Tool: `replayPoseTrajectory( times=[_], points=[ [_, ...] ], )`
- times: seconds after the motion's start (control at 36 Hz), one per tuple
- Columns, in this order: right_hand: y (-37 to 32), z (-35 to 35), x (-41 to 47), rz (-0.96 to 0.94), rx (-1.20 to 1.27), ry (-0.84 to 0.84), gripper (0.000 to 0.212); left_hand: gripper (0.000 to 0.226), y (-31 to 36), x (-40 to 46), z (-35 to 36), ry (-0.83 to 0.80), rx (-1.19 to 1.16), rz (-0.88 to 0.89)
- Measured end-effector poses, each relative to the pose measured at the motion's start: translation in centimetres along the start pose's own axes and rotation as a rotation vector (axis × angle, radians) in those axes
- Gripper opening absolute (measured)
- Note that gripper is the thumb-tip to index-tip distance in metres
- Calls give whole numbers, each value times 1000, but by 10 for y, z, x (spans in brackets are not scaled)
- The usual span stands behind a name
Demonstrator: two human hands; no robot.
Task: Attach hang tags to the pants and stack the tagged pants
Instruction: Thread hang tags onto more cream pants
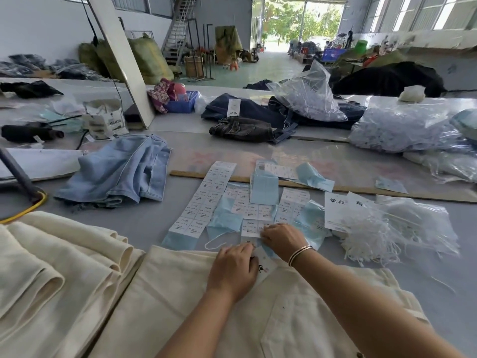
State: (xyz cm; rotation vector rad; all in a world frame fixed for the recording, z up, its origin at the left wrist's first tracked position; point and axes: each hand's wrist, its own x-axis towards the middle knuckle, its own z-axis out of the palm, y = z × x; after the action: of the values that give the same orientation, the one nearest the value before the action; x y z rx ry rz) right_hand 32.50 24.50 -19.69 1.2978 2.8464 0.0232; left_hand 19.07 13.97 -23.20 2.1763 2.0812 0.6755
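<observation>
I see cream pants (296, 313) spread flat near centre, white hang tag (265, 266) lying at their far edge, left hand (232, 270) with fingers curled on the tag, right hand (282, 240) pinching sticker sheet (254, 228) just beyond, folded cream stack (51, 275) near left.

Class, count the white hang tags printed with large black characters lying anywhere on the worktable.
4, possibly more hidden. One hang tag under the left hand lies on the cream pants, two hang tags overlap beside the plastic loop bundle, and one hang tag rests on the dark jeans.
</observation>
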Motion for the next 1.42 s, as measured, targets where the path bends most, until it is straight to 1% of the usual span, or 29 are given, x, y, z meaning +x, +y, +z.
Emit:
replayPoseTrajectory(
  times=[0.06,0.14,0.19,0.28,0.36,0.44,0.58,0.64,0.69,0.75,0.83,0.86,0.92,0.94,1.0,1.06,1.14,1.19,1.22,1.25,1.31,1.42],
  points=[
    [-2,1,1,1,-62,16,36,32,-1,0,0,1,-11,1],
    [-3,2,2,-14,-121,58,27,39,-1,0,1,8,-21,3],
    [-5,1,2,-9,-109,70,24,39,0,0,1,18,-28,0],
    [-5,1,5,44,-67,76,27,40,2,0,-1,25,-21,-4],
    [0,-5,10,165,104,34,31,38,3,0,-2,37,-20,-3],
    [7,-13,13,281,285,37,28,35,3,-1,-3,43,-24,6],
    [24,-31,10,503,697,284,24,32,4,0,-5,47,-56,-17],
    [32,-40,3,604,889,385,21,27,3,1,-9,18,-186,-118],
    [38,-47,-7,693,1065,493,19,21,3,2,-15,-31,-360,-267],
    [41,-54,-21,750,1297,614,15,18,4,4,-24,-37,-561,-398],
    [36,-63,-47,751,1732,742,14,23,12,9,-48,83,-858,-574],
    [33,-64,-57,736,1835,778,15,23,16,11,-56,124,-955,-619],
    [24,-65,-77,706,1934,841,15,19,27,9,-69,162,-1182,-715],
    [19,-65,-87,690,1949,872,15,17,33,5,-73,148,-1294,-765],
    [7,-60,-107,643,1920,920,14,18,45,-8,-75,59,-1482,-853],
    [-8,-49,-129,576,1768,934,14,19,55,-26,-68,-37,-1565,-908],
    [-33,-24,-158,468,1271,880,19,25,63,-51,-50,-73,-1553,-990],
    [-48,-10,-171,326,942,902,23,27,66,-60,-42,-44,-1508,-1005],
    [-55,-3,-175,245,820,909,19,28,66,-62,-39,-14,-1492,-996],
    [-62,2,-178,181,744,901,15,28,67,-63,-37,19,-1478,-985],
    [-72,13,-181,96,671,868,10,28,68,-61,-35,56,-1439,-966],
    [-79,19,-180,59,575,829,8,29,70,-62,-35,52,-1375,-925]
  ],
)
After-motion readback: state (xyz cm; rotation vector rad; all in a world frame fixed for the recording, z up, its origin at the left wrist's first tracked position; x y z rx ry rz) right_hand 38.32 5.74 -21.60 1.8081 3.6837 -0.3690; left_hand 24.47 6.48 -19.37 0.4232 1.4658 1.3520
